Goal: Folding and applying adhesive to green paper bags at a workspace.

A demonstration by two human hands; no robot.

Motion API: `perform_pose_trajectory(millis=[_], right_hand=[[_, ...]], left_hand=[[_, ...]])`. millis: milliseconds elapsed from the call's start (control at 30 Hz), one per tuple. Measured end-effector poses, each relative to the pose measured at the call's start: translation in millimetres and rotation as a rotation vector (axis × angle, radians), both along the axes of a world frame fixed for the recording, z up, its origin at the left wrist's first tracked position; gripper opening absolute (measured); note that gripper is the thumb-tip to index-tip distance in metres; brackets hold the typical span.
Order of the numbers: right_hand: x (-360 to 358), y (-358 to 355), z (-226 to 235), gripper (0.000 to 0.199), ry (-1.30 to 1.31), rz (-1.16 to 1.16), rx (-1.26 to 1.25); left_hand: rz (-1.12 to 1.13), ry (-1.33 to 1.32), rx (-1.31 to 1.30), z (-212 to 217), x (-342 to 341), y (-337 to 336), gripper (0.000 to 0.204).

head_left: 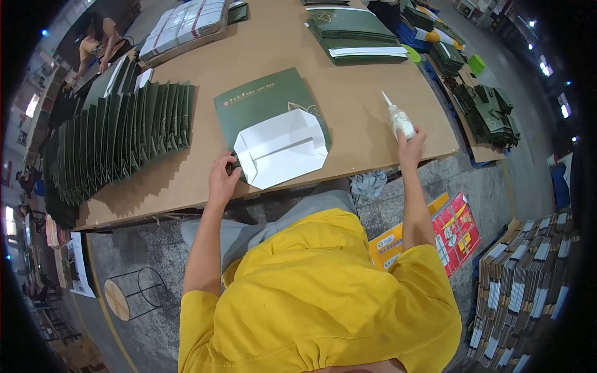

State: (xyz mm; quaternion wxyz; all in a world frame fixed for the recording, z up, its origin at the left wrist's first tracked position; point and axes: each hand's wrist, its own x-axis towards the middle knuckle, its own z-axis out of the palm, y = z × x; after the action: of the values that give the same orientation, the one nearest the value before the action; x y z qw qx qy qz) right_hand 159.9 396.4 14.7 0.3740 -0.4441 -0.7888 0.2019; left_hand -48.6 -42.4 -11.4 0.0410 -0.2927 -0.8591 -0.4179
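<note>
A flat dark green paper bag lies on the brown table before me, its white folded bottom turned up toward me. My left hand pinches the bag's near left corner at the table edge. My right hand grips a small white glue bottle with its pointed nozzle up, resting on the table to the right of the bag.
A long fanned row of finished green bags covers the table's left. More green stacks and wrapped white bundles lie at the far side. Another person works at far left. Cartons and stacked sheets sit on the floor to the right.
</note>
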Motion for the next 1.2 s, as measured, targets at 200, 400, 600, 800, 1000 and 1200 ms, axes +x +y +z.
perform_pose_trajectory(millis=[200,400,600,800,1000,1200], right_hand=[[-9.7,4.0,-7.6,0.054,-0.110,0.010,0.156],[-64.9,-63.0,22.5,0.043,0.016,0.683,0.283],[-133.8,-84.8,19.3,0.041,-0.187,1.127,-0.308],[-111.5,-101.7,34.0,0.032,-0.110,1.171,0.171],[-117.2,-100.3,29.4,0.021,-0.156,1.137,-0.546],[-135.9,-85.3,27.6,0.018,-0.370,1.171,-0.652]], left_hand=[[0.079,-0.126,0.070,5.4,-8.5,5.7,0.031],[-0.023,-0.016,-0.148,8.1,-24.7,1.6,0.044],[-0.042,0.037,-0.159,25.5,-16.9,16.7,0.039],[-0.078,0.274,-0.381,36.2,0.6,10.7,0.031],[-0.077,0.154,-0.280,31.6,-7.7,4.1,0.030],[-0.104,-0.032,-0.267,34.2,-18.7,5.8,0.030]])
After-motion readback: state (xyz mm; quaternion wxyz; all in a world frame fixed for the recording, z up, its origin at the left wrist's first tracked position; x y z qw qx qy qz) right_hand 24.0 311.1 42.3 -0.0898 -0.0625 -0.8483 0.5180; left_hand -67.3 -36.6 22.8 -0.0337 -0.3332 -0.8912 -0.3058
